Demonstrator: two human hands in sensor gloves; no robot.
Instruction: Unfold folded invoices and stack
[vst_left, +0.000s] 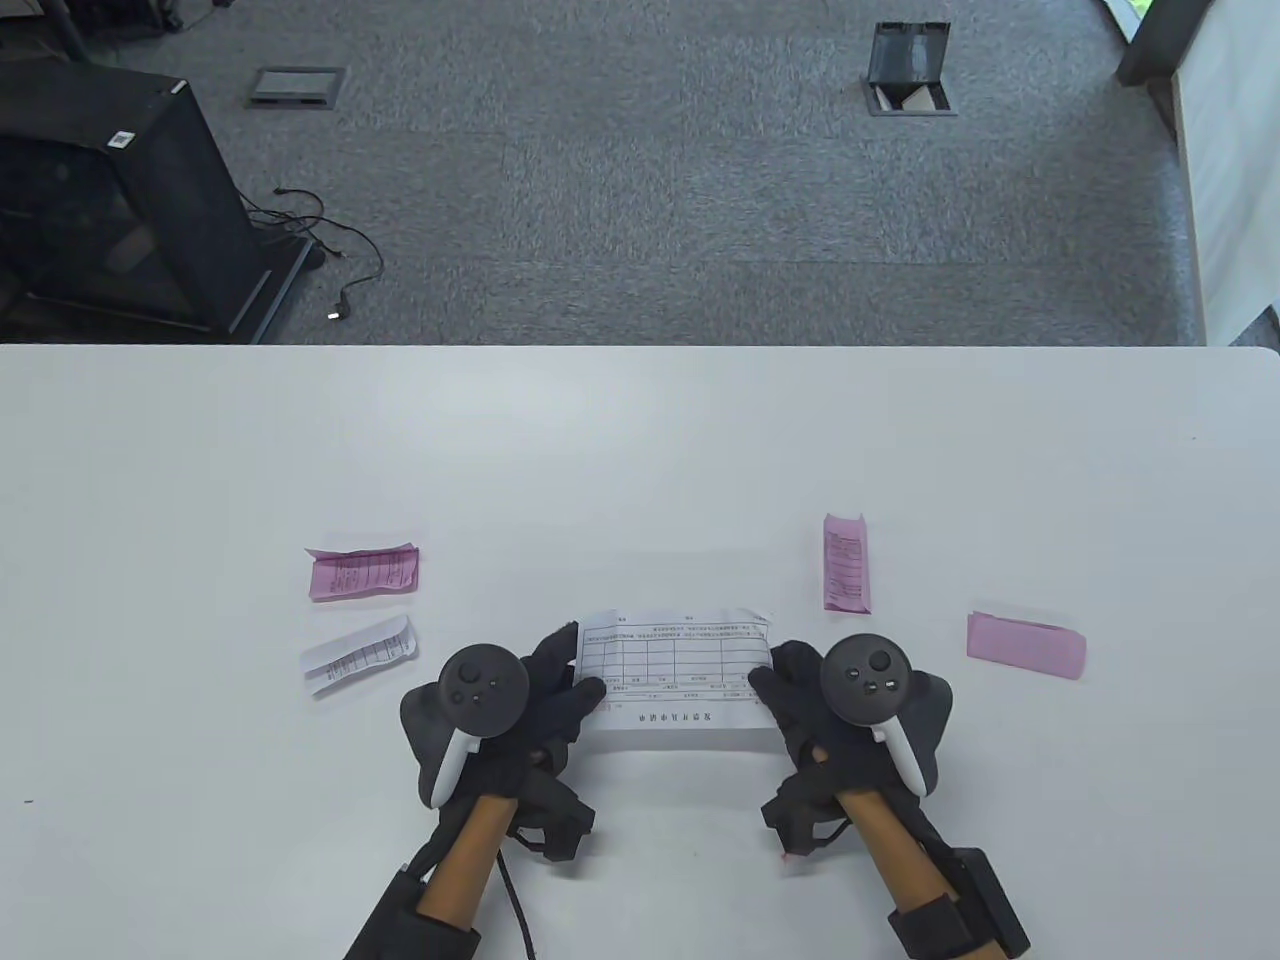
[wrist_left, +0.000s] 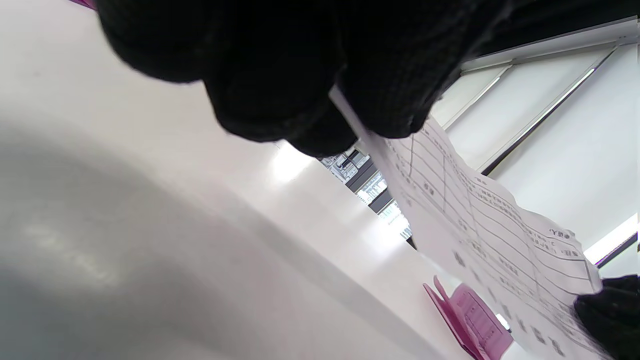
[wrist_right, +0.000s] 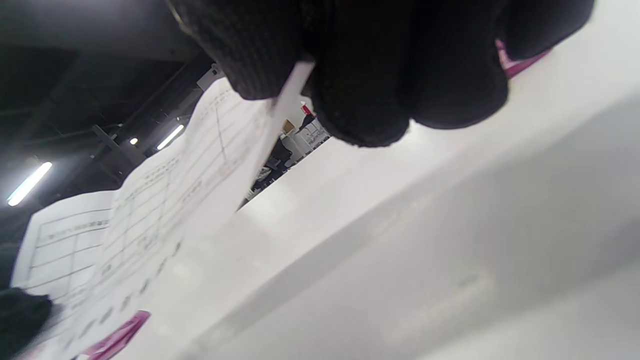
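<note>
The left hand (vst_left: 545, 690) and the right hand (vst_left: 800, 690) each pinch one end of the opened white invoice (vst_left: 675, 680), held above the white table (vst_left: 640, 450); four folded invoices lie around. Two are at the left (vst_left: 362, 572), two at the right (vst_left: 1025, 646).

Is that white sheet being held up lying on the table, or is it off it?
Apart. In the left wrist view, the white sheet hangs from the left hand with background showing between it and the table.

Grey carpet (vst_left: 640, 170) beyond white table (vst_left: 640, 450)
</note>
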